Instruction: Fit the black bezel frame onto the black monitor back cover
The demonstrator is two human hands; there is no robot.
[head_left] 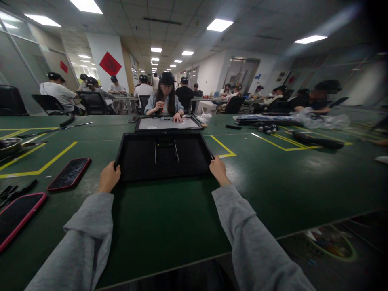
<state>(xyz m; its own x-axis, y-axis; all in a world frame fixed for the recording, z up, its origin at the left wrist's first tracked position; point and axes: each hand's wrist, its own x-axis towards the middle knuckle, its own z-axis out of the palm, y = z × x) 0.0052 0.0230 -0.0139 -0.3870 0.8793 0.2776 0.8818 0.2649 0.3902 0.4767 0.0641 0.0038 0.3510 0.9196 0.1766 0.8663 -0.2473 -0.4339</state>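
At ends of black panel [166, 165], left hand [109, 178], right hand [219, 170], gripping

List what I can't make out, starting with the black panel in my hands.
Head view:
Black panel: underside hidden by its upper side.
Nearer phone: cut off by the picture's left edge.
Metal bowl: cut off there too.
Green basket: contents too blurred to name.

Bright panels [220, 25] light a tiled ceiling [190, 11] above black chairs [92, 103], a glass partition [26, 60] at the left, a white pillar [94, 46] bearing a red diamond poster [110, 63], and a door [242, 76] further right.
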